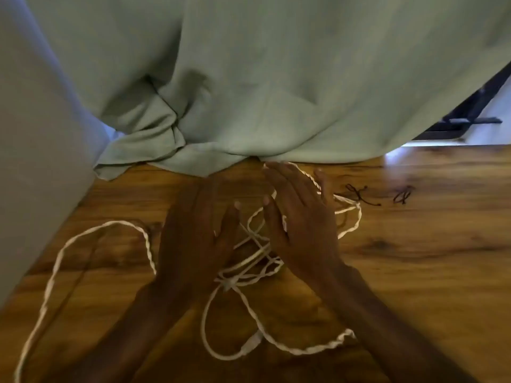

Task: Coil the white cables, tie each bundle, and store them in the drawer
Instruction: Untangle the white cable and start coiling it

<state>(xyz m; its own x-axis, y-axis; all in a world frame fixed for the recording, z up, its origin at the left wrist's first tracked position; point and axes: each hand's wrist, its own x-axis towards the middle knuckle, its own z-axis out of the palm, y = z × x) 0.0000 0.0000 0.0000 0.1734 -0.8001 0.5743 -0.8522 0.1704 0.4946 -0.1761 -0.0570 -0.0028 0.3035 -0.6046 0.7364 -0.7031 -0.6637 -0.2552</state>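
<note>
Your left hand [193,233] and right hand [301,219] hover spread, fingers straight, over the tangled white cable [249,261] on the wooden counter [414,258]; two black ties [362,196] lie right of the tangle; green cloth [249,78] behind it.

Cable tangle [254,258]: partly hidden beneath both hands.
Long loop [69,244]: cut off at the bottom edge.
Counter [414,258]: far side covered by green cloth [249,78].
Two dark ties [362,196]: blurred, form unclear.
</note>
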